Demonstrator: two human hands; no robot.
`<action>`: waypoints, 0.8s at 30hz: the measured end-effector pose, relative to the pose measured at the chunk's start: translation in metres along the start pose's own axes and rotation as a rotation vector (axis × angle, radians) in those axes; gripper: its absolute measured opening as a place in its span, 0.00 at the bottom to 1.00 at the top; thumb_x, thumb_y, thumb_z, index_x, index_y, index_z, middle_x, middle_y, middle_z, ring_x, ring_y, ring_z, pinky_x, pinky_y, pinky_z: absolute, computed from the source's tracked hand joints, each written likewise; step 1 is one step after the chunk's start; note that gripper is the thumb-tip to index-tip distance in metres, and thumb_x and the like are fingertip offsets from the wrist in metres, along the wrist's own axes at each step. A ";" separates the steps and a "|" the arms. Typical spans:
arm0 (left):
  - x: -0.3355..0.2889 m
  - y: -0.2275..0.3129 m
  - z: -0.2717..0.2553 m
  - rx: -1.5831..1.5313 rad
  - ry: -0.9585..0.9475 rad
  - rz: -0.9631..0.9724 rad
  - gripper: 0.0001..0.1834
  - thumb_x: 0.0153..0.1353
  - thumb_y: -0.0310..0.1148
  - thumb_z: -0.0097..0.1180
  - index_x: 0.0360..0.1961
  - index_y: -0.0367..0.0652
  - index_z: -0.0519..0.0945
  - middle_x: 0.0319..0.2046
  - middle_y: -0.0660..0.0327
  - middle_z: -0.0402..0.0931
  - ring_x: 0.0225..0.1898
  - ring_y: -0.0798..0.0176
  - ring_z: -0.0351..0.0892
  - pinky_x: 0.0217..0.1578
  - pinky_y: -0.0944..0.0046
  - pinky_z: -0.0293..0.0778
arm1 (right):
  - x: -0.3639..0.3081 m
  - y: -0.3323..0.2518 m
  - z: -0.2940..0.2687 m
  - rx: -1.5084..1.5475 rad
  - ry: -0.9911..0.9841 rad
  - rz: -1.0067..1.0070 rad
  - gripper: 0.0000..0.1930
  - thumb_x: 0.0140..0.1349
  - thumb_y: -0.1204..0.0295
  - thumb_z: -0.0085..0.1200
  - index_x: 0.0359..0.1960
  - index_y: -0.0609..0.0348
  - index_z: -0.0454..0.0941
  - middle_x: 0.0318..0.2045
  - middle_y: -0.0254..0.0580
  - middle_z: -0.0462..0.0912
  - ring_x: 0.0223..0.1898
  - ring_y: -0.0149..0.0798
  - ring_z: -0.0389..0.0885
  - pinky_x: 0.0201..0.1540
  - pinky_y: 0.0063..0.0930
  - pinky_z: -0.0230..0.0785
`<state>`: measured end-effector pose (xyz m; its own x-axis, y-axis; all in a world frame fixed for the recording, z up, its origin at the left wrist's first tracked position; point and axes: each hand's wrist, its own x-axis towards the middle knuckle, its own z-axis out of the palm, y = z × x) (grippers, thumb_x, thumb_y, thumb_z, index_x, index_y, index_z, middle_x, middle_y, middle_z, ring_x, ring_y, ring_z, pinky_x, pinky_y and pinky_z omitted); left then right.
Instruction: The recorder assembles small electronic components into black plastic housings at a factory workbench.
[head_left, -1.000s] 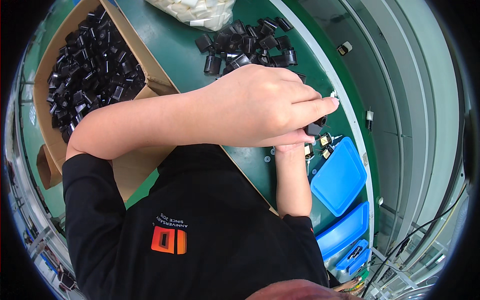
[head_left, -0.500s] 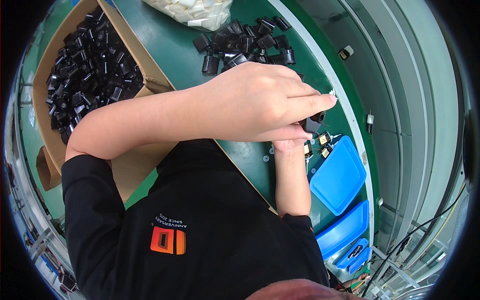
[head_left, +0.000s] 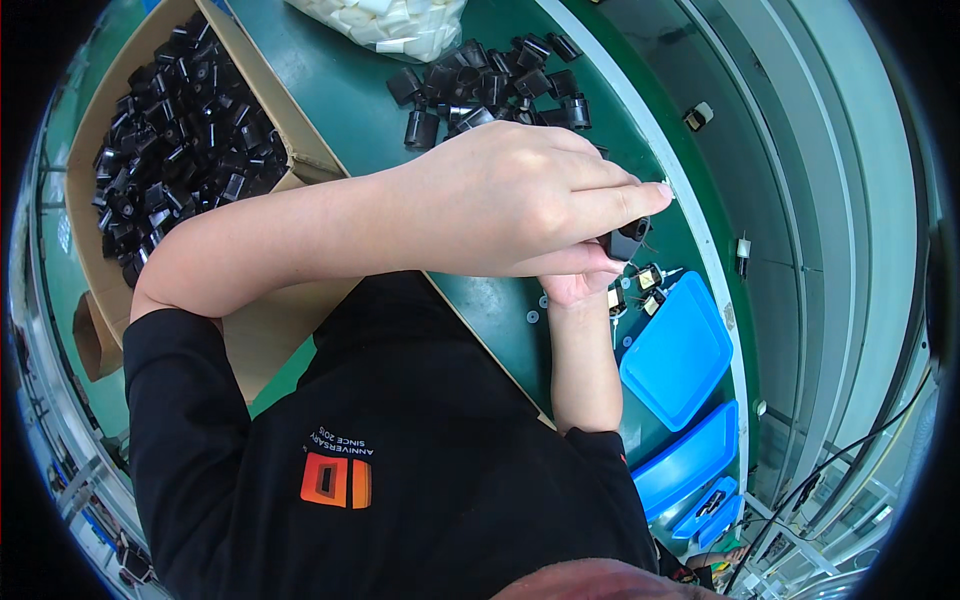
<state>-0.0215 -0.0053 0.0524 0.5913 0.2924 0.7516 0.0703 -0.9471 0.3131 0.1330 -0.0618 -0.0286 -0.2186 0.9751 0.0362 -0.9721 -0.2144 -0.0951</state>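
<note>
The left hand (head_left: 520,195) lies knuckles-up across the middle of the view, its forearm running in from nine o'clock, fingers stretched toward three o'clock and closed at the tips. The right hand (head_left: 580,285) sits beneath it — mostly hidden (only its heel shows) — its forearm rising from six o'clock.

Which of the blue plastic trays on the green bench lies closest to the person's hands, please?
The larger upper blue tray, just right of the right hand; the other blue trays lie lower in the picture, beyond it.

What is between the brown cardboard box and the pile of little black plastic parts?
In the head view, only bare green table separates the brown cardboard box from the black parts pile.
</note>
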 end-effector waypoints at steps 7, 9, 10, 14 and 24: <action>0.005 -0.007 0.000 -0.071 -0.028 0.019 0.29 0.45 0.34 0.69 0.50 0.37 0.79 0.39 0.54 0.81 0.40 0.53 0.81 0.40 0.60 0.79 | 0.005 0.000 0.015 -0.256 -0.051 -0.101 0.34 0.54 0.53 0.56 0.60 0.55 0.65 0.54 0.47 0.73 0.54 0.42 0.75 0.56 0.36 0.70; 0.004 -0.010 -0.005 -0.099 -0.034 -0.115 0.30 0.43 0.29 0.69 0.51 0.38 0.78 0.40 0.54 0.80 0.40 0.53 0.81 0.41 0.60 0.78 | 0.011 -0.004 0.023 -0.687 0.061 -0.269 0.43 0.51 0.47 0.58 0.65 0.55 0.57 0.58 0.45 0.68 0.56 0.41 0.70 0.59 0.36 0.63; 0.005 -0.012 -0.007 -0.101 -0.046 -0.091 0.30 0.43 0.29 0.69 0.51 0.38 0.78 0.40 0.54 0.80 0.40 0.53 0.81 0.41 0.60 0.78 | 0.018 -0.007 0.020 -0.937 0.126 -0.522 0.45 0.48 0.47 0.60 0.64 0.58 0.59 0.56 0.43 0.69 0.53 0.40 0.71 0.57 0.34 0.62; 0.008 -0.016 -0.011 0.044 -0.102 0.009 0.32 0.42 0.27 0.69 0.53 0.37 0.77 0.44 0.53 0.78 0.41 0.51 0.80 0.41 0.58 0.78 | 0.003 -0.042 0.030 -1.679 -0.043 -0.665 0.39 0.43 0.53 0.68 0.55 0.64 0.70 0.50 0.38 0.73 0.49 0.33 0.70 0.52 0.27 0.61; -0.002 -0.013 -0.004 -0.397 -0.336 -0.505 0.58 0.49 0.42 0.70 0.71 0.34 0.42 0.58 0.46 0.55 0.55 0.53 0.63 0.53 0.58 0.68 | 0.001 -0.015 0.040 -0.654 -0.083 -0.090 0.32 0.54 0.85 0.57 0.63 0.64 0.65 0.54 0.46 0.73 0.50 0.37 0.77 0.53 0.31 0.71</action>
<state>-0.0268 0.0071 0.0484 0.7830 0.5649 0.2605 0.1407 -0.5687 0.8104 0.1437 -0.0598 0.0127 -0.1697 0.9746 0.1460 -0.7409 -0.0284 -0.6710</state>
